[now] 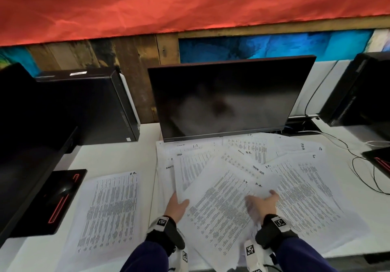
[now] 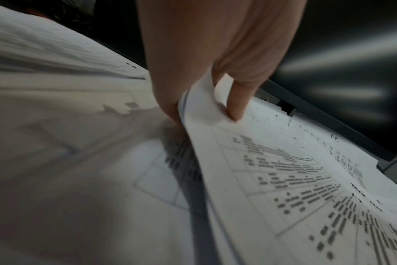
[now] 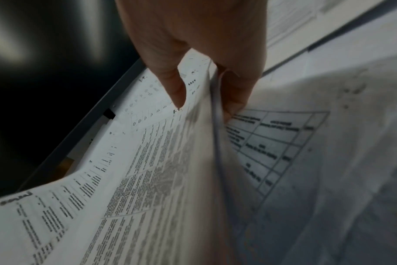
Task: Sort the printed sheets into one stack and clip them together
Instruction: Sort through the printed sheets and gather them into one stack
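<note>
Printed sheets (image 1: pixel 295 189) lie fanned across the desk beyond both hands. The left hand (image 1: pixel 178 205) and right hand (image 1: pixel 263 205) each pinch an edge of the lifted bundle (image 1: pixel 219 204), thumbs on top; best to square its edges before clipping.

Handwritten "TASK LIST" — on a fanned printed sheet (image 1: pixel 251 167) — legible.

Dim wrist views, motion-blurred (head view sharper).
</note>
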Motion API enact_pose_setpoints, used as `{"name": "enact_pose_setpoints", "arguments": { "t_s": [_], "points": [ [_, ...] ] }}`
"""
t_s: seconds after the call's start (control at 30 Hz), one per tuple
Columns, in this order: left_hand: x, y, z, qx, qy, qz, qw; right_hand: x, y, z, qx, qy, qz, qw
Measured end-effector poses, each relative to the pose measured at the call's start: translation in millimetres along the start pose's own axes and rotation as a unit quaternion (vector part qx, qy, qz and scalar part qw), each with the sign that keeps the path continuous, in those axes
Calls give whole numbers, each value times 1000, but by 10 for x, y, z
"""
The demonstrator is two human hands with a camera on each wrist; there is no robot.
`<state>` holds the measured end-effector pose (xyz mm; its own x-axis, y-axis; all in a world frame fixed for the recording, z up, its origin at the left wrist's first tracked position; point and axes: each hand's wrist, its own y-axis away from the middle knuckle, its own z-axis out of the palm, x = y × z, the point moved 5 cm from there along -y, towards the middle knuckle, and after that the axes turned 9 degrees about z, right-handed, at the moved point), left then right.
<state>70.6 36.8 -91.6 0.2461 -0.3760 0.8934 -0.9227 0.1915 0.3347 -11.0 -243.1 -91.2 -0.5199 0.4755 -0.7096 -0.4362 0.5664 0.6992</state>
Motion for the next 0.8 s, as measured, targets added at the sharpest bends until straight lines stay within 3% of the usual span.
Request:
{"name": "enact_pose_setpoints", "arguments": {
  "t_s": [0.07,0.13,0.3,0.57,0.7,0.8],
  "points": [
    [0,-29,0,41,8,14,999,-31,13,-88,31,-19,-44,998],
    [-63,-70,-45,62,31,7,998,-11,-25,-150,40,-26,-42,998],
    [-176,-171,-191,10,-12,-36,999,-133,33,-209,96,147,-82,981],
    [-30,-187,-424,-18,-103,-52,993,-465,-229,-226,37,151,-96,983],
    [159,-116,-173,-71,-54,-80,993,-470,-238,-100,-23,209,-47,976],
    [269,-135,140,-106,-34,-64,992,-395,-211,42,-48,185,-23,981]
  ]
}}
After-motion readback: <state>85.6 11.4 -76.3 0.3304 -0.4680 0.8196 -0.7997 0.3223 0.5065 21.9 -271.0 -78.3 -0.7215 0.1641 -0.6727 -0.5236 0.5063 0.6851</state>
